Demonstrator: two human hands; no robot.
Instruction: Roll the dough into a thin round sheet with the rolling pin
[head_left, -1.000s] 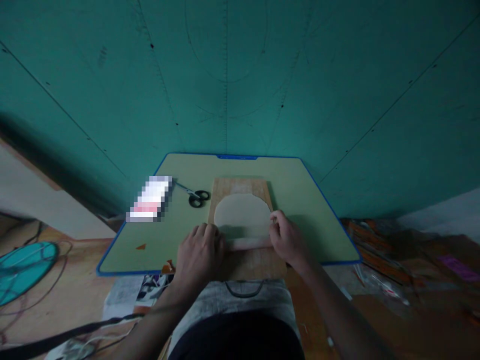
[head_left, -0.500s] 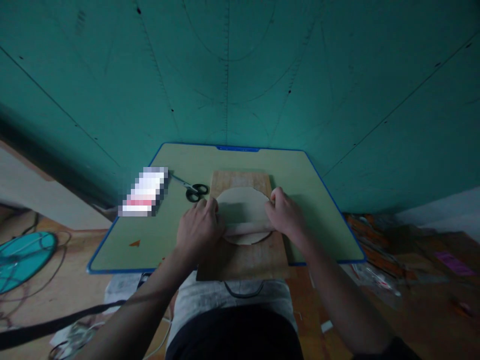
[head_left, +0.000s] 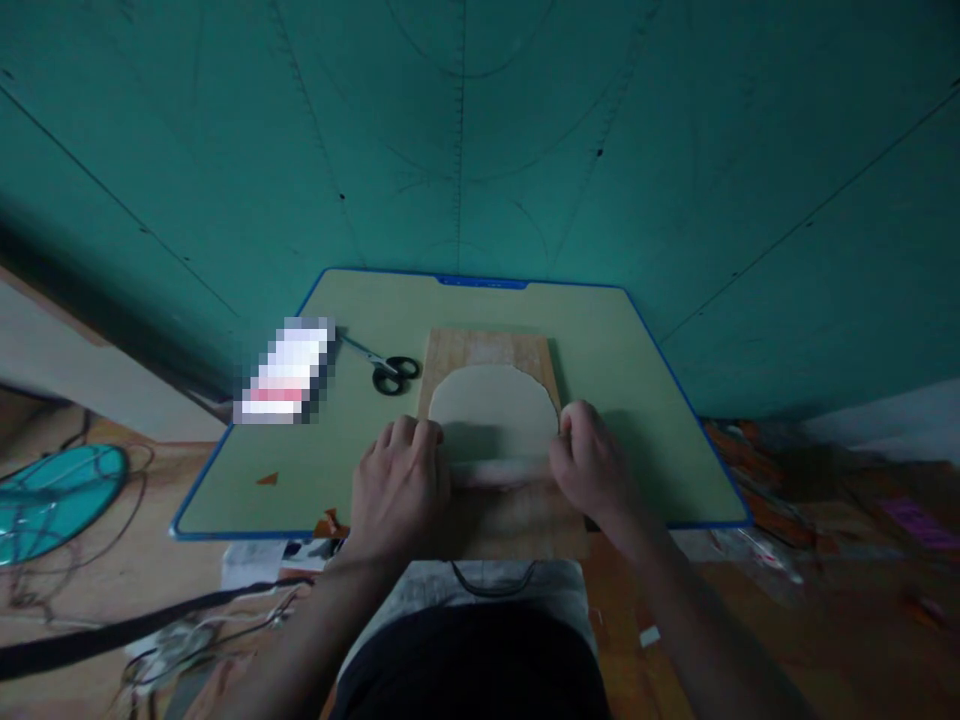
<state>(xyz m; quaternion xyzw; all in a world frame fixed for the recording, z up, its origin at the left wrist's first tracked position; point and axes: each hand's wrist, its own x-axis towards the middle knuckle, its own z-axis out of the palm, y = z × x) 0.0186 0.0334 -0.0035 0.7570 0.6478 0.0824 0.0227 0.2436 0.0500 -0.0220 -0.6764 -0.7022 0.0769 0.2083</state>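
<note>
A flat, roughly round sheet of pale dough (head_left: 495,405) lies on a wooden board (head_left: 491,347). Across its near edge runs a pale rolling pin (head_left: 501,474), slightly smeared by motion. My left hand (head_left: 399,478) is closed round the pin's left end, and my right hand (head_left: 592,460) is closed round its right end. Both ends of the pin are hidden under my fingers. Black-handled scissors (head_left: 390,372) rest to the left of the board, beyond my left hand.
Under the board is a pale green tabletop with a blue rim (head_left: 652,400). A pixelated bright rectangle (head_left: 289,370) is at its left. Orange scraps (head_left: 328,523) lie near the front edge. A green wall (head_left: 480,130) rises behind; cables (head_left: 172,640) litter the floor at left.
Both hands have drawn the rolling pin toward me, from over the dough to its near edge. More of the dough's surface shows. The view has shifted slightly.
</note>
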